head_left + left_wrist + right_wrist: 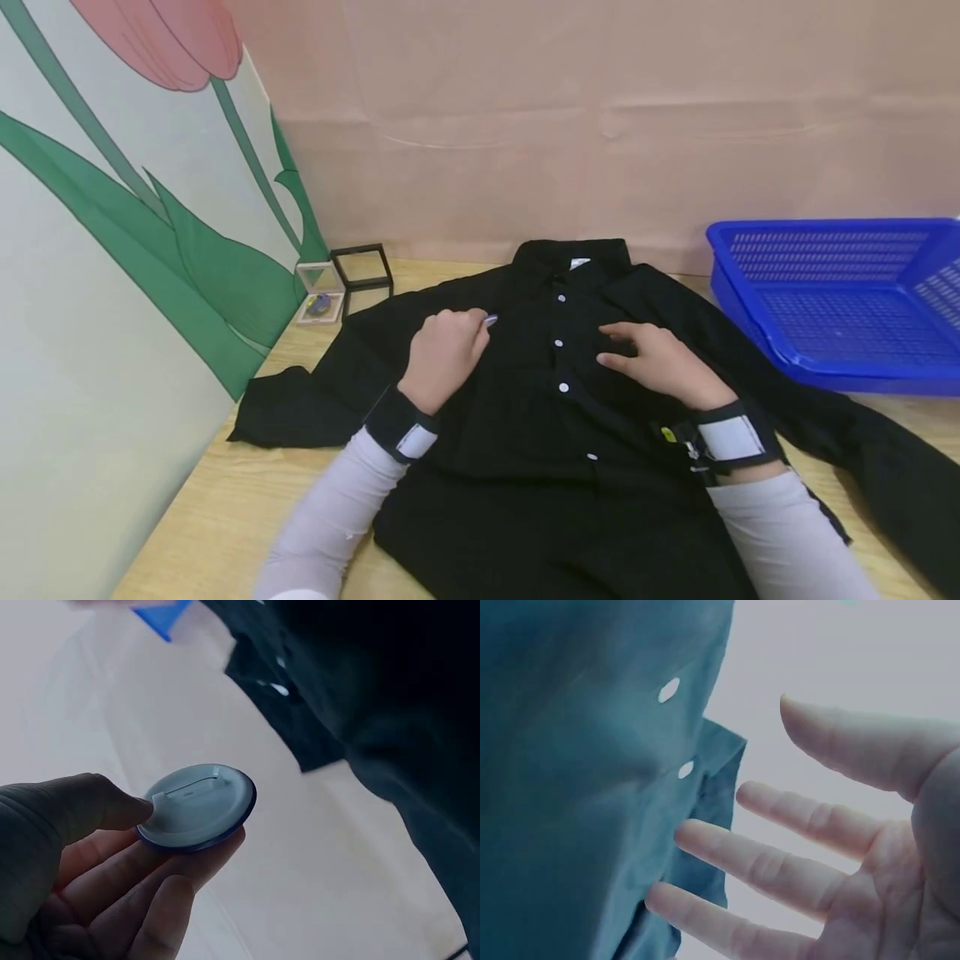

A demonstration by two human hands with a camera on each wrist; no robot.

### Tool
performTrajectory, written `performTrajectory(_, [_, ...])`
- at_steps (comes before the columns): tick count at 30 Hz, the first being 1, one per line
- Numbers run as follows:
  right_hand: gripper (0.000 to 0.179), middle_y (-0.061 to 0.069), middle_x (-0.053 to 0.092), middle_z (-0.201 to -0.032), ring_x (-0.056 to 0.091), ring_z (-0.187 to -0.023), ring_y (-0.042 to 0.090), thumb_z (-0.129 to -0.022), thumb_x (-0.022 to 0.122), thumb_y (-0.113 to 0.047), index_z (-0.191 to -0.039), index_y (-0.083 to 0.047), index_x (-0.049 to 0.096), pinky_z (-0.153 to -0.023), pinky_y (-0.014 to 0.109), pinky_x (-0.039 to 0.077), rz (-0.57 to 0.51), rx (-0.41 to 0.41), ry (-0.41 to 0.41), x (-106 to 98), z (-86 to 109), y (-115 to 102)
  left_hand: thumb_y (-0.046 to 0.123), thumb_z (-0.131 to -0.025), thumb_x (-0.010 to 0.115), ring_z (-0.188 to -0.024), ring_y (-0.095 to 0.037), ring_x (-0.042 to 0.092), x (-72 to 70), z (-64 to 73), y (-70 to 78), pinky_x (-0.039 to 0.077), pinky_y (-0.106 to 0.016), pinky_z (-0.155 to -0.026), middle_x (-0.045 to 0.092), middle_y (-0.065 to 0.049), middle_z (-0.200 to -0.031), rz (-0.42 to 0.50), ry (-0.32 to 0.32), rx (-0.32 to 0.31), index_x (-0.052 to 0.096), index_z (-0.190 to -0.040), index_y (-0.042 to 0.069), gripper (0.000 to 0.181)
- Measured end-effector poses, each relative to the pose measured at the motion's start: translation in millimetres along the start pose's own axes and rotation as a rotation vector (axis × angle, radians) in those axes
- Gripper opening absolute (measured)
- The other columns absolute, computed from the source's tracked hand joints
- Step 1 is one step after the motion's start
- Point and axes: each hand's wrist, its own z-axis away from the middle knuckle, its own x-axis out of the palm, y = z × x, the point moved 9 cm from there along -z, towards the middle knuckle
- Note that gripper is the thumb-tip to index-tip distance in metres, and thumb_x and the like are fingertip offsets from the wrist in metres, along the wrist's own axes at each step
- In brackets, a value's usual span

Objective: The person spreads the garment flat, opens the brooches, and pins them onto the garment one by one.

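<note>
A black button-up shirt (517, 400) lies spread front side up, its collar toward the back and white buttons down the middle. Over its chest on the left, my left hand (447, 350) pinches a round pin badge (199, 806) between thumb and fingers. The badge's pale back with its pin faces the left wrist camera; in the head view only a sliver of it shows past the fingers. My right hand (660, 360) hovers over the other side of the chest, thumb and fingers spread apart with nothing between them.
A blue plastic basket (750, 325) stands at the right, close to the shirt's sleeve. At the back left are a small open case (321, 307) with a dark item inside and a black frame (362, 267). A tulip-painted wall (150, 333) borders the wooden table (217, 508).
</note>
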Motion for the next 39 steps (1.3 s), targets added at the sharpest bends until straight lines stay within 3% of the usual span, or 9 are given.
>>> performTrajectory(8, [0.046, 0.024, 0.068, -0.122, 0.065, -0.110, 0.043, -0.098, 0.062, -0.025, -0.136, 0.000, 0.056, -0.092, 0.056, 0.053, -0.061, -0.059, 0.050, -12, 6.0, -40, 0.011, -0.095, 0.063, -0.049, -0.008, 0.049, -2.2, 1.2, 23.4, 0.030, -0.015, -0.042, 0.067, -0.003, -0.069, 0.144, -0.022, 0.005, 0.076, -0.101, 0.005, 0.016])
performTrajectory(15, [0.033, 0.013, 0.073, -0.103, 0.066, -0.087, 0.025, -0.097, 0.065, -0.023, -0.123, -0.003, 0.067, -0.077, 0.039, 0.056, -0.094, -0.102, 0.073, -22, 15.1, -70, 0.011, -0.094, 0.066, -0.052, -0.008, 0.051, -5.9, 0.2, 40.4, 0.035, -0.015, -0.046, 0.071, -0.004, -0.074, 0.299, -0.091, 0.022, 0.077, -0.102, 0.004, 0.015])
performTrajectory(20, [0.024, 0.008, 0.073, -0.097, 0.062, -0.081, 0.019, -0.096, 0.066, -0.023, -0.112, -0.005, 0.071, -0.073, 0.032, 0.052, -0.121, -0.107, 0.070, -29, 24.1, -79, 0.010, -0.094, 0.067, -0.058, -0.009, 0.056, -7.4, -6.8, 56.1, 0.040, -0.014, -0.053, 0.076, -0.005, -0.086, 0.418, -0.100, 0.053, 0.077, -0.101, 0.004, 0.014])
performTrajectory(31, [0.020, 0.011, 0.073, -0.099, 0.065, -0.082, 0.022, -0.098, 0.064, -0.020, -0.110, -0.005, 0.069, -0.074, 0.022, 0.054, -0.322, -0.062, 0.156, -44, 41.6, -81, 0.013, -0.094, 0.068, -0.088, -0.014, 0.075, -14.3, -19.2, 74.4, 0.055, -0.016, -0.079, 0.077, -0.010, -0.103, 0.664, -0.089, 0.008, 0.075, -0.107, 0.001, 0.019])
performTrajectory(39, [0.022, 0.010, 0.068, -0.100, 0.061, -0.083, 0.020, -0.101, 0.058, -0.025, -0.111, -0.006, 0.065, -0.074, 0.024, 0.052, -0.369, -0.031, 0.197, -58, 52.0, -91, 0.010, -0.093, 0.069, -0.085, -0.015, 0.076, -21.8, -15.1, 77.1, 0.056, -0.017, -0.077, 0.077, -0.013, -0.103, 0.831, -0.088, -0.064, 0.073, -0.109, -0.003, 0.021])
